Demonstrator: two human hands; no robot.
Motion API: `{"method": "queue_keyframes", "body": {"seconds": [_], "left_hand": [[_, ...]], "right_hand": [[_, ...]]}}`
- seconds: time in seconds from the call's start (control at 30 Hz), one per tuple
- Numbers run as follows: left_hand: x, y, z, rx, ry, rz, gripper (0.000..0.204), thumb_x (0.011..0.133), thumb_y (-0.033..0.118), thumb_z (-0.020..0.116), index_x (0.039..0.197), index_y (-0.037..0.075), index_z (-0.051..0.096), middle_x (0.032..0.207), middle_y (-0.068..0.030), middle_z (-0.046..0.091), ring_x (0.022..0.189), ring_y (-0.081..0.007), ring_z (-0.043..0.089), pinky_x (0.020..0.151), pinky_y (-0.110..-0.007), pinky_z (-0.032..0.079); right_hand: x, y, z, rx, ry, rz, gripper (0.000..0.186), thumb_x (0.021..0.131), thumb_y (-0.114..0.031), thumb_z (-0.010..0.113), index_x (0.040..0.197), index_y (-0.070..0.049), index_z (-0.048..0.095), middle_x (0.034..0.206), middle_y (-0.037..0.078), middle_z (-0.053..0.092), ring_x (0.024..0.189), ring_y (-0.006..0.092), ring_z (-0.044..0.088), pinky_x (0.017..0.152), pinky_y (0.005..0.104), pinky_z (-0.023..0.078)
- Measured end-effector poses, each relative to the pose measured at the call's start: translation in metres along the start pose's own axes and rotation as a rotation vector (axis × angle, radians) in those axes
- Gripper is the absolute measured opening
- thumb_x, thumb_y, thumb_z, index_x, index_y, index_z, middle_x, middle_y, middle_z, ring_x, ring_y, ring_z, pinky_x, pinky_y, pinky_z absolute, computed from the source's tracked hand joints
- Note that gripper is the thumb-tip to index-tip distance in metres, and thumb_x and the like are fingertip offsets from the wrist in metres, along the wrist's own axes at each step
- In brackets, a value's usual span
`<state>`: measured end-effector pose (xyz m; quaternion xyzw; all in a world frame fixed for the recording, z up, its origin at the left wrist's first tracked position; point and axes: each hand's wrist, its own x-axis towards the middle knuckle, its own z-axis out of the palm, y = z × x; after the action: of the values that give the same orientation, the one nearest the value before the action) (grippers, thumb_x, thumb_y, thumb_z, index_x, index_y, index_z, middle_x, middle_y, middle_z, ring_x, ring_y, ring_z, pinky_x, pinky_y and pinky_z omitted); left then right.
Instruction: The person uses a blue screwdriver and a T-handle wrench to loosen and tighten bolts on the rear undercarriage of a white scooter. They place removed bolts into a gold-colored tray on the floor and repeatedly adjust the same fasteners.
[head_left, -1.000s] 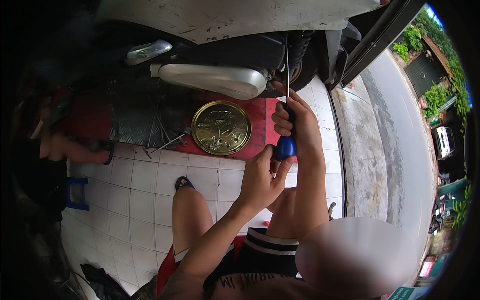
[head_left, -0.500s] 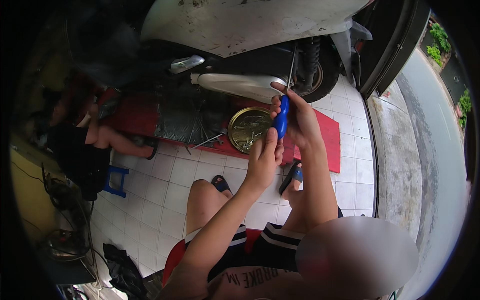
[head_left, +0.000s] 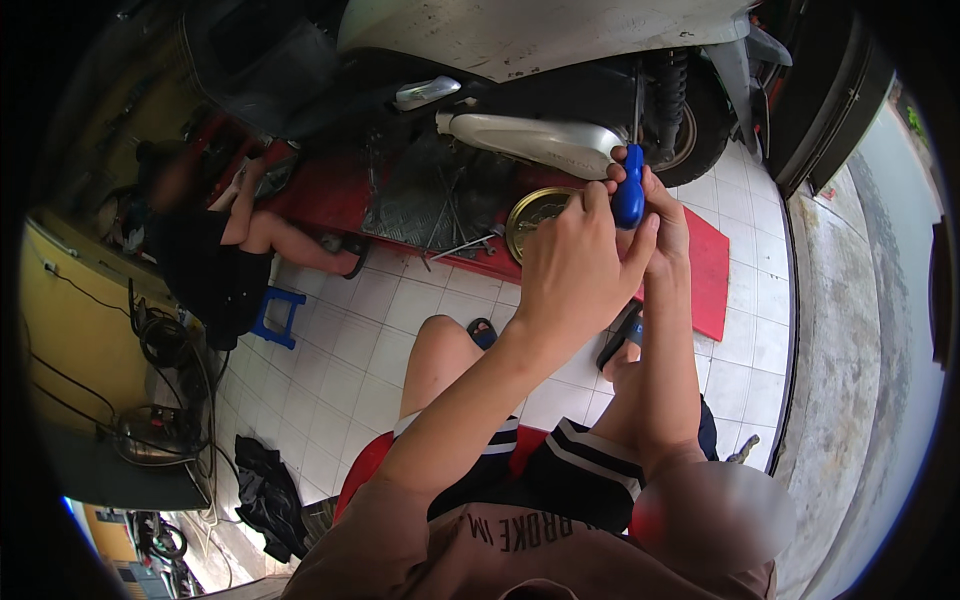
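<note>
My right hand (head_left: 655,215) is closed around the blue handle (head_left: 629,190) of a long screwdriver, whose metal shaft (head_left: 636,105) runs up beside the scooter's black coil shock (head_left: 668,100) and silver side cover (head_left: 530,140). My left hand (head_left: 575,255) is beside the handle's butt, fingers bent and thumb raised; its fingertips, and what they hold, are hidden. Behind it, a round gold tray (head_left: 525,218) is partly covered on the red lift platform (head_left: 700,290).
A co-worker (head_left: 220,230) sits at the left on a blue stool (head_left: 280,320). Wrenches (head_left: 465,245) lie on the platform. Cables and a compressor (head_left: 145,435) stand by the yellow wall. A black cloth (head_left: 265,490) lies on the tiled floor. A doorway opens onto the street (head_left: 880,330).
The view has swung, shifting the scene rightward. My left hand has moved up along the screwdriver, its back now turned toward the camera; my right hand still grips the handle.
</note>
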<state>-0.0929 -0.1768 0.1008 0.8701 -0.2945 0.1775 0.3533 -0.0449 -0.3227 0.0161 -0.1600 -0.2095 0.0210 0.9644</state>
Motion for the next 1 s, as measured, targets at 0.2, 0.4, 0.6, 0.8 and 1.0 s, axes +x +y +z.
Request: {"method": "queue_keyframes", "body": {"seconds": [0.2,0.4,0.6,0.8,1.0], "left_hand": [[0.003,0.01,0.009,0.124,0.013,-0.023,0.038,0.094,0.033,0.055,0.089,-0.005,0.056,0.074,-0.0226,0.064,0.067,-0.0381,0.066,0.059,-0.045,0.053],[0.004,0.013,0.028,-0.382,0.108,-0.152,0.042,0.097,0.029,0.051,0.094,-0.012,0.057,0.072,-0.0244,0.064,0.064,-0.0377,0.066,0.057,-0.043,0.052],[0.002,-0.012,0.047,-0.943,0.245,-0.381,0.047,0.103,0.038,0.037,0.127,0.001,0.052,0.107,-0.0184,0.064,0.077,-0.0235,0.063,0.061,-0.031,0.049],[-0.008,-0.011,0.024,-1.462,-0.212,-0.635,0.043,0.103,0.047,0.035,0.122,0.012,0.049,0.07,0.0032,0.046,0.053,-0.0021,0.042,0.044,-0.019,0.031],[0.001,-0.001,-0.006,-0.059,0.038,0.05,0.037,0.09,0.027,0.059,0.08,-0.008,0.058,0.063,-0.0224,0.062,0.06,-0.0371,0.066,0.055,-0.043,0.053]], "right_hand": [[-0.002,0.001,0.007,0.054,0.038,-0.006,0.035,0.098,-0.022,0.055,0.124,0.0,0.049,0.105,0.009,0.059,0.099,0.0203,0.06,0.089,0.0321,0.052],[-0.002,0.004,0.014,0.072,-0.07,-0.056,0.036,0.101,-0.026,0.048,0.127,-0.002,0.046,0.105,0.011,0.061,0.098,0.0237,0.059,0.092,0.0373,0.05],[0.002,0.034,0.018,0.226,-0.07,-0.042,0.052,0.099,-0.017,0.049,0.146,-0.004,0.03,0.128,0.015,0.053,0.119,0.0252,0.052,0.103,0.0362,0.046],[0.001,0.035,0.001,0.294,-0.081,-0.107,0.041,0.096,-0.013,0.054,0.134,-0.003,0.041,0.116,0.011,0.057,0.108,0.0207,0.056,0.095,0.0306,0.051],[-0.002,0.014,0.001,0.183,0.082,-0.084,0.033,0.098,-0.019,0.054,0.124,0.0,0.046,0.107,0.01,0.057,0.1,0.0201,0.058,0.09,0.032,0.051]]}}
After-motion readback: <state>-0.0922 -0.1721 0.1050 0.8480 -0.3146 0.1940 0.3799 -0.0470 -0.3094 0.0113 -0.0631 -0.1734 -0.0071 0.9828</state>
